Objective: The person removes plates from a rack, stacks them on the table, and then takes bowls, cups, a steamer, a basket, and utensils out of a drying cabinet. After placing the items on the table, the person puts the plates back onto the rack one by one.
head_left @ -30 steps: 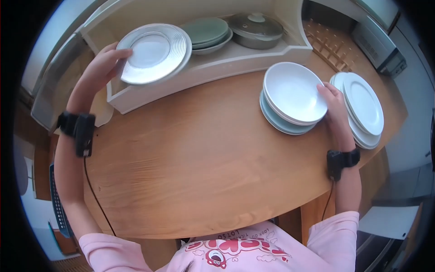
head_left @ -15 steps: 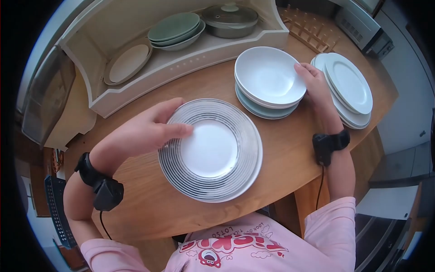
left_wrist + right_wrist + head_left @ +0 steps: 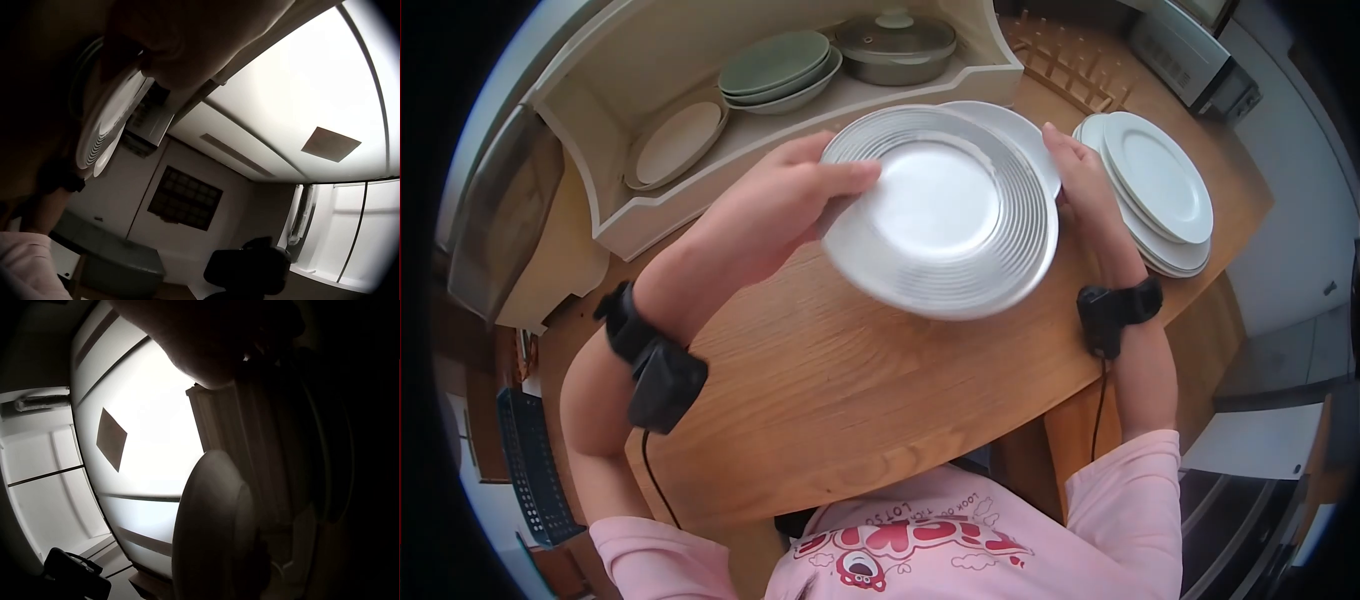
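My left hand [image 3: 775, 205] grips the left rim of silver-ringed plates [image 3: 935, 200], thumb on top and fingers underneath. They are raised and tilted, and overlap a white bowl [image 3: 1022, 135] in the head view. At that bowl's right rim, my right hand [image 3: 1088, 185] holds on with its fingertips over the edge. The plates cover most of the bowl and what lies under it. Ribbed rims of plates [image 3: 95, 147] show edge-on in the dark left wrist view. A pale dish [image 3: 209, 525] stands out in the right wrist view.
White oval plates [image 3: 1165, 180] are stacked to the right. Behind, a cream shelf [image 3: 700, 195] holds a beige plate [image 3: 678, 145], green bowls [image 3: 775, 65] and a lidded pot [image 3: 895, 50]. A wooden peg rack [image 3: 1070, 70] and a microwave [image 3: 1185, 50] stand at the back right.
My left hand has brought the ringed plates from over the shelf toward me, then up and right in front of the white bowl. My right hand has stayed at the bowl's rim.
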Demonstrator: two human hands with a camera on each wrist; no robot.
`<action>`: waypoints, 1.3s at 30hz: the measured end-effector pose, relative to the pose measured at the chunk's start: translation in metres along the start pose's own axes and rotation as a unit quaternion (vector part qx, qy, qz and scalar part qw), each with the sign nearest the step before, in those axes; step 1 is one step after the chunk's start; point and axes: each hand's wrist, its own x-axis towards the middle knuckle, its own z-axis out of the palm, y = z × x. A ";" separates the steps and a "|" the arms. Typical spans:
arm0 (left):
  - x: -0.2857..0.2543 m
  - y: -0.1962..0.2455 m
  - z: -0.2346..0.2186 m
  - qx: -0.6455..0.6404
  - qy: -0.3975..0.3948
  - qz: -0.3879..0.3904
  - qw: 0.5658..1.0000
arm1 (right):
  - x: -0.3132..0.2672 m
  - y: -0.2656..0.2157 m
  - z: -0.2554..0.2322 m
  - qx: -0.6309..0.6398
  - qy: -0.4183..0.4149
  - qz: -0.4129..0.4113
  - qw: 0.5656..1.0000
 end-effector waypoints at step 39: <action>0.072 0.000 0.004 0.407 0.105 0.155 0.894 | -0.009 -0.007 0.006 -0.014 -0.028 -0.042 0.999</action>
